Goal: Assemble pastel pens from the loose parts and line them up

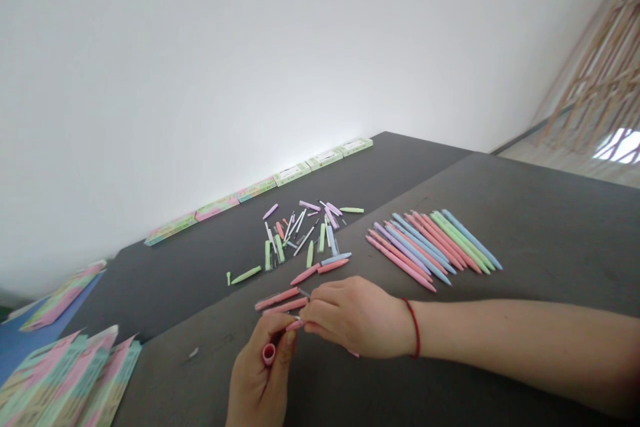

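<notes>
My left hand point(265, 367) is closed around a pink pen barrel point(269, 354), its hollow round end facing me. Between its thumb and forefinger a small pink pen part point(295, 325) sticks out. The fingers of my right hand point(345, 313) pinch at the far end of that part, where a bit of white shows; what exactly they grip is hidden. Just beyond the hands lie pink pen barrels with clear clips point(277, 298). Past them are pink tapered pen pieces point(306, 273) and a blue one point(336, 258).
Finished-looking pens in several colours point(425, 247) lie in a slanted row at right. Loose green and purple pieces and white refills point(300, 221) are scattered mid-table. Flat boxes point(293, 173) line the wall edge. Printed packets point(65, 380) are stacked at lower left on the dark table point(200, 327).
</notes>
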Available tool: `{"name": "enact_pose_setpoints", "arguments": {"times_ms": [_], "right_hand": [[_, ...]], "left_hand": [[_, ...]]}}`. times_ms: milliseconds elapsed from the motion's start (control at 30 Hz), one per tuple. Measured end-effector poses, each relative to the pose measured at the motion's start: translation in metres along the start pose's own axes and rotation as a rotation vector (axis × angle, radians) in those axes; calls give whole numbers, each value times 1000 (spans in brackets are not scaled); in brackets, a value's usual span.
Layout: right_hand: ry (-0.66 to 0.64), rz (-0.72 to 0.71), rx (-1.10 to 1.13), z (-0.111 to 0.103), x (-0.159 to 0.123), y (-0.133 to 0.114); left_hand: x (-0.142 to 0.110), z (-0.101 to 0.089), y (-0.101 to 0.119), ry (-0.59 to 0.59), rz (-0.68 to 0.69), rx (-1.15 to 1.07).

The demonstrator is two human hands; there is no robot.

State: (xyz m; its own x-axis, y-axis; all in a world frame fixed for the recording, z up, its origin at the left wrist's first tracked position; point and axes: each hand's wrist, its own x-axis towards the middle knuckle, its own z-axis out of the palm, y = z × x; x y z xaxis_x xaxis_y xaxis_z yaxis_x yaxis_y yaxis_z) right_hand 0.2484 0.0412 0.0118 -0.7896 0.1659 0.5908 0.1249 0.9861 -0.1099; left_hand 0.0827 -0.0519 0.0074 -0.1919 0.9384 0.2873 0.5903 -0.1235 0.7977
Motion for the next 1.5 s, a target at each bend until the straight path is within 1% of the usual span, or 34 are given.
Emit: {"name": "enact_pose_setpoints", "arguments": {"times_ms": [200,300,400,500,700,800,933,1167,1400,1500], "right_hand": [[-53,-15,8,-2,-1,-1],[-44,-10,13,-2,-2,-1],[-39,23,35,0,-2,-3],[-58,114,88,-1,0,-4],[-68,303,341,1,1,-3],[-66,357,390,4,0,-1],[-84,391,417,6,0,-1],[-108,372,386,6,-1,-1],[-117,259,211,4,-1,-2],[-136,213,138,4,-1,-3]], "left_hand": [[2,-4,3,-45,70,154],[1,-5,4,-46,91,195],[0,-5,3,-56,113,227],[1,-5,1,-64,121,232],[5,-5,4,-119,22,228],[6,-5,5,-147,-19,220],[6,-4,4,-172,-43,204],[5,-3,1,-188,-64,198],[3,-3,-1,-205,-98,155],[3,-3,-2,-214,-100,170]]}}
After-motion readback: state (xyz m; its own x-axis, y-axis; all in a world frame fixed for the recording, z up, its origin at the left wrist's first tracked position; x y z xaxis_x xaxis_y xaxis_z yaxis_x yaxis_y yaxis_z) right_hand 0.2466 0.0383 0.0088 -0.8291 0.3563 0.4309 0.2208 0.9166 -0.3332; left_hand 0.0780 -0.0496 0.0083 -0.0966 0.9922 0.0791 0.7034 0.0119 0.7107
